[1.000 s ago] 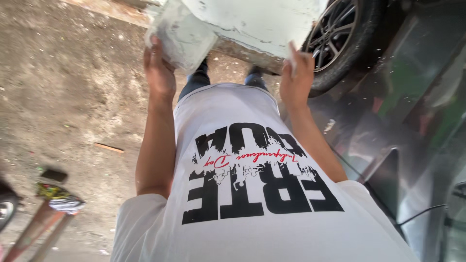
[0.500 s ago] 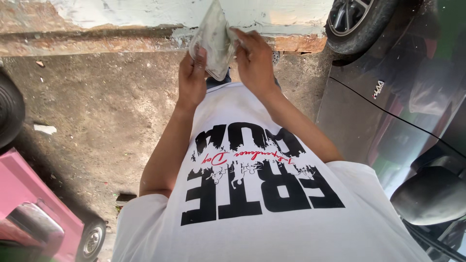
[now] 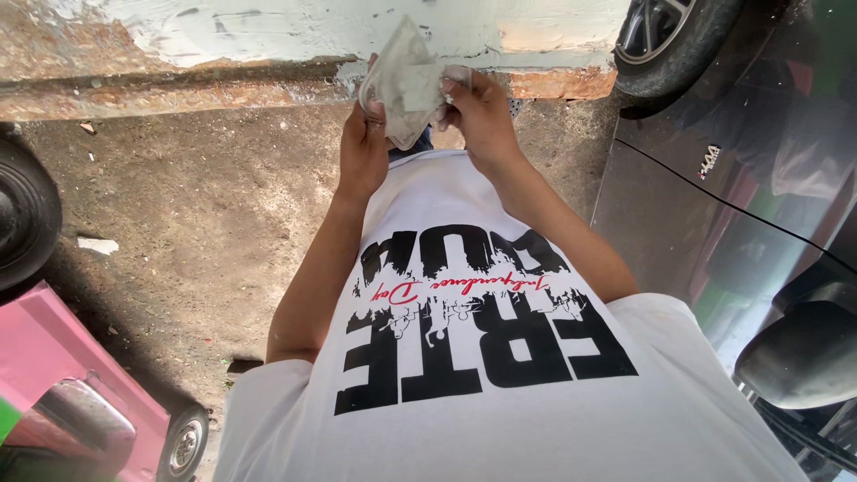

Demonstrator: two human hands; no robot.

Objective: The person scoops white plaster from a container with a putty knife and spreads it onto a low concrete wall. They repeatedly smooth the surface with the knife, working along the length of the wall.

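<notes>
A grey cloth [image 3: 406, 85], folded and crumpled, is held up in front of the chest w/ both hands. Left hand [image 3: 361, 147] is closed on its lower left edge; right hand [image 3: 478, 112] is pinched on its right side, fingers curled over the fold. A white T-shirt [image 3: 482, 357] is worn. Dirt ground [image 3: 196, 214] lies below, a worn kerb [image 3: 178, 85] ahead. A dark car [image 3: 714, 178] is parked at right, a pink vehicle [image 3: 62, 393] at lower left.

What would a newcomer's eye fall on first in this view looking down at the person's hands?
First, the folded grey cloth gripped by both the left hand and right hand at top centre. Below spreads the white printed T-shirt. A dark car flanks the right, a pink vehicle sits at bottom left.
</notes>
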